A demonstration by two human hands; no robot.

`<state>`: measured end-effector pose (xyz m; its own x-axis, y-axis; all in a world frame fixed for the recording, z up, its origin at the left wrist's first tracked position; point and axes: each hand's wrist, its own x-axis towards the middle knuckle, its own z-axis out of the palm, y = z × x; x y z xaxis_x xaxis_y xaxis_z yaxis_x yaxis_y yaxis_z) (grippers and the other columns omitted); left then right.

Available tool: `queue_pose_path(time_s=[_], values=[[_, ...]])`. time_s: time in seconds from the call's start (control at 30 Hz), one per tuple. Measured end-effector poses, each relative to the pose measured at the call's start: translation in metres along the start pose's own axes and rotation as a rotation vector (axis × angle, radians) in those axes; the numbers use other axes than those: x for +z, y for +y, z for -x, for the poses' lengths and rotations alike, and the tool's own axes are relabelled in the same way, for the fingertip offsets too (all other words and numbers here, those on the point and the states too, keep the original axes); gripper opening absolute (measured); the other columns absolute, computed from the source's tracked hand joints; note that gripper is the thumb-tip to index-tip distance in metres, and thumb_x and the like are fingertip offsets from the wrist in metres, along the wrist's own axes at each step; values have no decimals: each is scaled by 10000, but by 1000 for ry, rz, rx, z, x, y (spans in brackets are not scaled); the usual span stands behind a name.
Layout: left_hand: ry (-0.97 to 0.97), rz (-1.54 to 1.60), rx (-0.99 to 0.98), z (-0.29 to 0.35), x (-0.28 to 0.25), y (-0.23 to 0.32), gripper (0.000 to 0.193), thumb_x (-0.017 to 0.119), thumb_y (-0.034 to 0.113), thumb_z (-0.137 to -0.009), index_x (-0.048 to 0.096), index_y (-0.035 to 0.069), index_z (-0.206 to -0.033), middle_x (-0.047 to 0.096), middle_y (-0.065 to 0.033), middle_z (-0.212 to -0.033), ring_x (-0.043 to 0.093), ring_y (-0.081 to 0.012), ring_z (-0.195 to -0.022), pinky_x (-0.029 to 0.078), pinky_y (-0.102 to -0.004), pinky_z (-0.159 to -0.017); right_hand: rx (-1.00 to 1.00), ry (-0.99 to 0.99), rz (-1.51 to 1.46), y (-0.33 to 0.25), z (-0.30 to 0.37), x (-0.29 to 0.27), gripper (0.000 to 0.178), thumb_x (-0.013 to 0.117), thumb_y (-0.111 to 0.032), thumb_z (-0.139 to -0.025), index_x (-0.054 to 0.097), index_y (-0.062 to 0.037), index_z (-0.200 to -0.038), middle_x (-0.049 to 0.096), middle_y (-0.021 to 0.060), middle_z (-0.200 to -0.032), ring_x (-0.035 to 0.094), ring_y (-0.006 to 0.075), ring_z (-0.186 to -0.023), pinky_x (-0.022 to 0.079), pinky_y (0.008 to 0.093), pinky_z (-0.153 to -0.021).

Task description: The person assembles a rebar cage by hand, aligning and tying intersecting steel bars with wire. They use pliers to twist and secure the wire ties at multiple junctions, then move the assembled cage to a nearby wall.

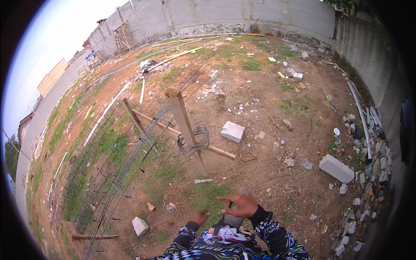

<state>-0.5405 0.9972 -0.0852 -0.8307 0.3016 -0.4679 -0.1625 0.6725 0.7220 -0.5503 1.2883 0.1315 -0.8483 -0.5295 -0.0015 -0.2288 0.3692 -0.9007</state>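
My right hand (pixel 241 205) is held in front of my body, its index finger stretched to the left and its thumb apart. Nothing shows between them. My left hand (pixel 199 216) is lower and to the left, small and blurred; its fingers cannot be made out clearly. Ahead of both hands, a bundle of bent steel stirrups (pixel 185 147) hangs around an upright wooden post (pixel 176 106). A horizontal board (pixel 221 151) runs across behind the post. To the left, long steel reinforcing bars (pixel 113 190) slant away from me, resting over the wooden supports.
Wire mesh cages (pixel 80 190) lie on the left. Concrete blocks (pixel 233 131) sit ahead, with another block (pixel 336 168) at the right. A rubble pile (pixel 381 160) and a white pipe (pixel 360 121) line the right wall. A grey block wall (pixel 216 15) closes the far side.
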Motion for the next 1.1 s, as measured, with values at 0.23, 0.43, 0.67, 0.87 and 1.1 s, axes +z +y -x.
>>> queue_pose_path(time_s=[0.23, 0.43, 0.67, 0.87, 1.1], values=[[-334, 563, 35, -203, 65, 197, 391, 611, 271, -954, 623, -51, -1175, 713, -148, -999, 691, -210, -867, 537, -327, -805, 447, 238, 63, 193, -47, -269, 509, 624, -88, -791, 589, -98, -1299, 690, 110, -1067, 679, 247, -832, 541, 360, -732], [-167, -106, 601, -409, 61, 408, 465, 602, 356, -945, 559, 43, -1285, 675, -188, -1123, 666, -300, -1024, 514, -397, -879, 1280, 883, -91, 431, 62, -455, 432, 555, -1, -804, 626, -36, -1228, 675, 212, -1116, 648, 324, -1053, 515, 389, -885], [-109, 86, 531, -564, -32, 538, 463, 616, 376, -909, 595, 53, -1240, 700, -170, -1023, 674, -319, -964, 526, -407, -823, 1619, 714, -303, 562, 28, -487, 396, 598, -66, -823, 637, -43, -1216, 681, 179, -1124, 650, 317, -1047, 522, 405, -896], [213, -191, 73, -748, -62, 489, 437, 647, 363, -867, 638, 64, -1186, 715, -165, -982, 680, -332, -920, 530, -414, -818, 1668, 431, -124, 690, -65, -569, 374, 636, -121, -839, 647, -49, -1206, 686, 150, -1131, 652, 312, -1042, 527, 418, -906], [-22, 116, -627, -862, 13, 380, 444, 630, 414, -858, 689, 82, -1146, 702, -180, -1081, 682, -253, -990, 530, -374, -849, 1527, 558, 110, 810, -270, -880, 271, 657, -194, -852, 717, -70, -1086, 695, 156, -1105, 643, 310, -1042, 520, 427, -933]])
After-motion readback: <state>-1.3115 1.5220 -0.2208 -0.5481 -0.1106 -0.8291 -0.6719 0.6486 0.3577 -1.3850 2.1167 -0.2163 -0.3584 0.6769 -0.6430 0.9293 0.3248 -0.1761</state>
